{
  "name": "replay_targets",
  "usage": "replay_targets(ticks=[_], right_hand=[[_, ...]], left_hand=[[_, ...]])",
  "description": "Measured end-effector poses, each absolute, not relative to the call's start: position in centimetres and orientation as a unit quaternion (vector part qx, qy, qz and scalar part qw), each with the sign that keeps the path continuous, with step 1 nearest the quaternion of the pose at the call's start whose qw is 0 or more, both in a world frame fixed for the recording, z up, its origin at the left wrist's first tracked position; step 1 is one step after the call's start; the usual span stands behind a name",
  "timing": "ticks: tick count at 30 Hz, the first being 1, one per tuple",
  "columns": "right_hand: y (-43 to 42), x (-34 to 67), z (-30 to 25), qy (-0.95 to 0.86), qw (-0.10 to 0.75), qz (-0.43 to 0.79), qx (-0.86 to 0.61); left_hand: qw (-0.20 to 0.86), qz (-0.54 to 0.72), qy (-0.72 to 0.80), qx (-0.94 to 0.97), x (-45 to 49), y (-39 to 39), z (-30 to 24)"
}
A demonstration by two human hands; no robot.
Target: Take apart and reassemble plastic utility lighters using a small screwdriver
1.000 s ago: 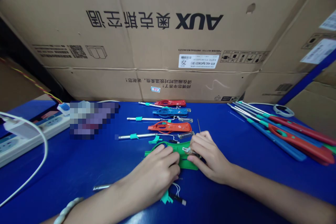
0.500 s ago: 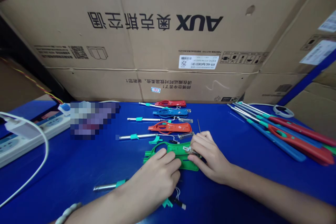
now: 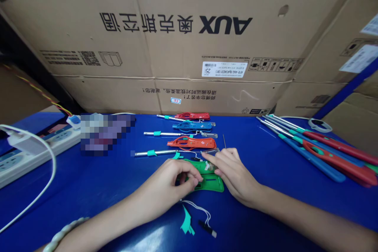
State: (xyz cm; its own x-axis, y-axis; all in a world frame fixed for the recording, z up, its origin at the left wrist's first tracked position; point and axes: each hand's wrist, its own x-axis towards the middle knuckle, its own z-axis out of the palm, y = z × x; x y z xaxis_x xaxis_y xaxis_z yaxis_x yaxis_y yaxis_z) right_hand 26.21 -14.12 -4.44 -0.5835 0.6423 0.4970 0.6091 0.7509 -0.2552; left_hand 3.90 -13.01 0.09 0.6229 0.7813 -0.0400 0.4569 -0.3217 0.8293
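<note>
Two green shell halves (image 3: 215, 185) lie near centre; left hand (image 3: 175, 178) over them, thumb and forefinger nearly closed, I can't tell on what; right hand (image 3: 236, 177) beside clear part (image 3: 211, 166), forefinger stretched, grip unclear; I'd brace shells, press lightly

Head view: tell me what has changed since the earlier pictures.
The left hand has turned, its thumb now showing over the nearer green shell. The right hand has straightened its forefinger leftward; whether it still grips the clear piece is unclear. The red shell, blue shell and orange shell lie as before.
</note>
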Motion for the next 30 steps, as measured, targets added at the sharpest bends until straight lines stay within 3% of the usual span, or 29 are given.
replay_targets(ticks=[10,30], right_hand=[[-14.7,26.1,-3.5,-0.908,0.27,0.035,-0.318],[-14.8,26.1,-3.6,-0.921,0.261,-0.004,-0.288]], left_hand=[[0.477,0.208,0.394,0.758,4.0,-12.7,-0.7],[0.456,0.219,0.391,0.769,4.2,-13.1,-1.1]])
